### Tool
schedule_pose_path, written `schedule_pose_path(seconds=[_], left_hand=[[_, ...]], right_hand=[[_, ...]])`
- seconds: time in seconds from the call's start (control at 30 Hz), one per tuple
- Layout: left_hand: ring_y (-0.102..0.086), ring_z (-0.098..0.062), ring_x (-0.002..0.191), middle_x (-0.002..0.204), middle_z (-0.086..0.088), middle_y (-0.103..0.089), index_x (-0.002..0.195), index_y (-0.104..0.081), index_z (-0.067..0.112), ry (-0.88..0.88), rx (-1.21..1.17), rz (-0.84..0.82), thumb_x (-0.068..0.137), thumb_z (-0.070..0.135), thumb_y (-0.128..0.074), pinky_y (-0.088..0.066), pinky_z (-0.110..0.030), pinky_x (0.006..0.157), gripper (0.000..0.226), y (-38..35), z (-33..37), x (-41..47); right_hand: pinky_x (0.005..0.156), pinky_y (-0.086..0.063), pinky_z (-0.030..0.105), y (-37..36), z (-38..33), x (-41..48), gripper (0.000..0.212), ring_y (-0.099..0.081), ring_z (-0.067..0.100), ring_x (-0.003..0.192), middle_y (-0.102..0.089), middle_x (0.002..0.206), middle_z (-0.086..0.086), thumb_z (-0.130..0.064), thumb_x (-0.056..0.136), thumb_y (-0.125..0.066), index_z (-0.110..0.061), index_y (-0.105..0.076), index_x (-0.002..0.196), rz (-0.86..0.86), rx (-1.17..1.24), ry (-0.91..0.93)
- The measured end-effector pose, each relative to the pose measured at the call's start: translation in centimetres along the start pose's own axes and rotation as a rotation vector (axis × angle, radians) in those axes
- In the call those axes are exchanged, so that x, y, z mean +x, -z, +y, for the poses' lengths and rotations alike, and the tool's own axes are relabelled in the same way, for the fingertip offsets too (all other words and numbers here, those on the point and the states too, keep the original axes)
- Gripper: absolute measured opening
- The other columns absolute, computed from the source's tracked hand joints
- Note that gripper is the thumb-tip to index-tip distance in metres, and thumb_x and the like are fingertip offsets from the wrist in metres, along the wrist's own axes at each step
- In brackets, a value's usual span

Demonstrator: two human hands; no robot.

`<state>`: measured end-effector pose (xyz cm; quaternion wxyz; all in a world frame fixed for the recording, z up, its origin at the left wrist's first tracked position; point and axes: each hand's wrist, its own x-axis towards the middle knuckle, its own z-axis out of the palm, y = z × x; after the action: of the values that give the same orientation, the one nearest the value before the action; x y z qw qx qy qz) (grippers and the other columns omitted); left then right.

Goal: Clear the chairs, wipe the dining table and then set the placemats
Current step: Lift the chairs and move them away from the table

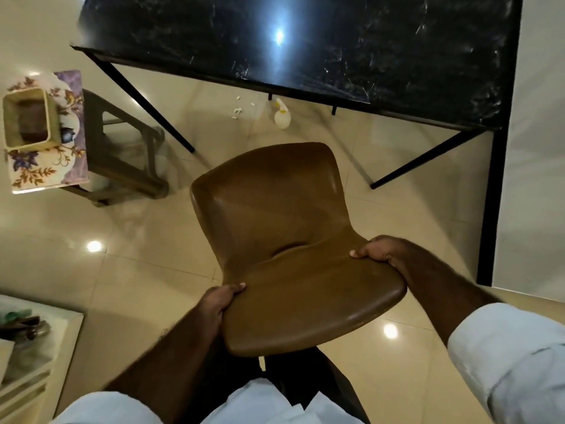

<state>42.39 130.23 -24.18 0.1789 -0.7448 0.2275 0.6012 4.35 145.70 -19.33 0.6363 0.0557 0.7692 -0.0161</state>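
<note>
The left hand (pixel 220 304) and right hand (pixel 379 250) each clasp, fingers curled, the backrest of the chair (pixel 275 215), near the bench (pixel 305 41). Lift evenly; carry it well away from the bench.

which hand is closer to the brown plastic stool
Left. The left hand grips the chair edge on the stool's side; the right hand grips the opposite edge, farther away.

- No writing, label, brand, number or sign can be read anywhere in view
- Spray bottle (pixel 281 116) on the floor under the dining table (pixel 336 41): too small and blurred to show any lettering
- Floral container (pixel 27 166) left of the dining table: a leaf and flower pattern only; no words
</note>
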Motion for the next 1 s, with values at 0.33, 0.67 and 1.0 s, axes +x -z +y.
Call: schedule_pose_path(seconds=[0.33,0.67,1.0], left_hand=[[-0.072,-0.036,0.078,0.092,-0.022,-0.074,0.124,-0.068,-0.006,-0.169,0.368,0.040,0.101,0.020,-0.080,-0.051,-0.040,0.060,0.036,4.8,12.3,-3.0],[-0.072,-0.037,0.082,0.097,-0.020,-0.073,0.121,-0.065,-0.001,-0.248,0.518,-0.011,0.103,0.022,-0.078,-0.053,-0.042,0.063,0.032,7.3,22.8,-1.9],[-0.071,-0.033,0.082,0.099,-0.018,-0.072,0.115,-0.062,0.005,-0.290,0.531,-0.055,0.105,0.024,-0.075,-0.056,-0.040,0.069,0.025,7.0,32.2,-2.2]], right_hand=[[0.064,-0.051,0.040,-4.8,-1.8,-4.6,0.039,-0.069,0.035,0.080,-0.069,0.090,0.014,-0.035,0.102,-0.078,-0.006,-0.061,0.122,0.016,0.289,0.027],[0.104,-0.059,0.059,-7.4,-6.6,-0.4,0.070,-0.077,0.043,0.100,-0.080,0.113,0.019,-0.043,0.087,-0.091,-0.002,-0.067,0.137,0.043,0.444,-0.040],[0.090,-0.060,0.053,-4.2,-14.8,-1.9,0.058,-0.072,0.042,0.094,-0.072,0.105,0.019,-0.043,0.094,-0.085,-0.006,-0.060,0.132,0.114,0.446,-0.019]])
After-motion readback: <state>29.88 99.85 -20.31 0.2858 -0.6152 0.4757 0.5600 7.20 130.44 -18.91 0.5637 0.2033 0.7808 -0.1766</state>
